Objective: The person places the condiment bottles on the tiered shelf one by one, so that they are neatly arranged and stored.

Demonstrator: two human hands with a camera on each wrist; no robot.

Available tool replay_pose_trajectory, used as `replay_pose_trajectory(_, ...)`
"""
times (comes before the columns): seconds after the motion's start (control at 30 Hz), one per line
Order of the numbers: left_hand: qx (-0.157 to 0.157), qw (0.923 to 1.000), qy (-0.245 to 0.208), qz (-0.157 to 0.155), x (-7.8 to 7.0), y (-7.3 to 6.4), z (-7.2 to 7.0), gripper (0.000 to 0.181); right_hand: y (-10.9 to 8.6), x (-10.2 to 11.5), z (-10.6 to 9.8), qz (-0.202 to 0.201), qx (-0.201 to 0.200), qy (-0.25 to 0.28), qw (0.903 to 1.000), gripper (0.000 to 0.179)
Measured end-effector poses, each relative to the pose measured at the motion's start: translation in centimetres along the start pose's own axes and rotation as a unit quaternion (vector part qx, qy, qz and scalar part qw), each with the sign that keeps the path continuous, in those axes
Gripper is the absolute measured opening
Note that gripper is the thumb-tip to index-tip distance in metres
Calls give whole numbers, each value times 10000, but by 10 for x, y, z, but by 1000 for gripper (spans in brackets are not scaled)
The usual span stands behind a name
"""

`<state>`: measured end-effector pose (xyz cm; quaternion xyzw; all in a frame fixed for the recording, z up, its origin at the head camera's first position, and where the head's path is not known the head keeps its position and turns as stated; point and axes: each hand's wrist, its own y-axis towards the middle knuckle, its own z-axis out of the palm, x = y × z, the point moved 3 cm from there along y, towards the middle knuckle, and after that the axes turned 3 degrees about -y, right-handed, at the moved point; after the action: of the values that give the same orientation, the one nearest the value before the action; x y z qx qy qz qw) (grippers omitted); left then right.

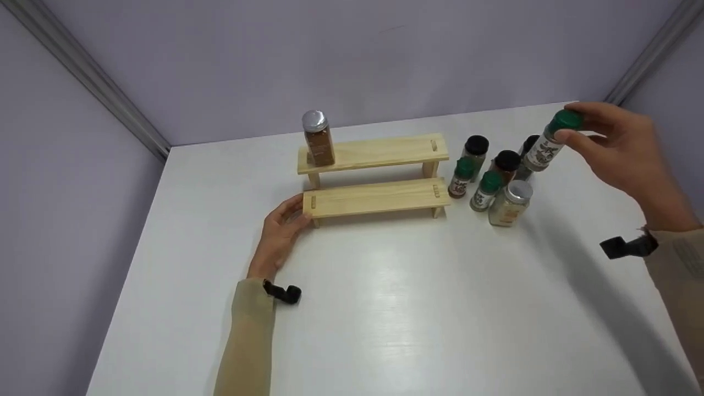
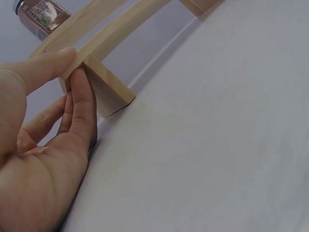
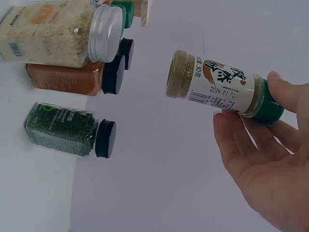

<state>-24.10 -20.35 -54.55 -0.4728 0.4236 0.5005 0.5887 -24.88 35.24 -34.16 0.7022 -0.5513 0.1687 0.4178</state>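
My right hand (image 1: 627, 146) pinches a spice jar (image 1: 544, 151) by its green cap, above the right part of the table. In the right wrist view this spice jar (image 3: 217, 84) has a white label and brownish powder inside. My left hand (image 1: 279, 234) grips the left end of the front wooden shelf (image 1: 377, 199). In the left wrist view the thumb lies on the board's top and the fingers (image 2: 83, 106) reach beneath, beside the leg (image 2: 108, 87). On the left end of the rear shelf (image 1: 385, 151) stands a silver-capped jar (image 1: 320, 143) of brown spice.
Right of the shelves several jars stand close together, among them a silver-capped jar (image 1: 511, 203), a green-capped jar (image 1: 485, 192) and a black-capped jar (image 1: 475, 151). Pale wall panels (image 1: 357, 66) border the white table (image 1: 385, 308) at the back and sides.
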Motion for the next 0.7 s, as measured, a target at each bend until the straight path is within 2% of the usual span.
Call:
replay_pose_trajectory(0.23,72,9998,-159,-44,0,-2,4,58,14,18,9,-50,196,51,9998,41)
replay_pose_trajectory(0.4,77,9999,-110,-19,0,-1,4,58,25,34,19,-257,423,230,9985,40)
replay_pose_trajectory(0.7,145,9994,-302,95,1,4,7,59,43,61,43,-382,733,-68,9966,44)
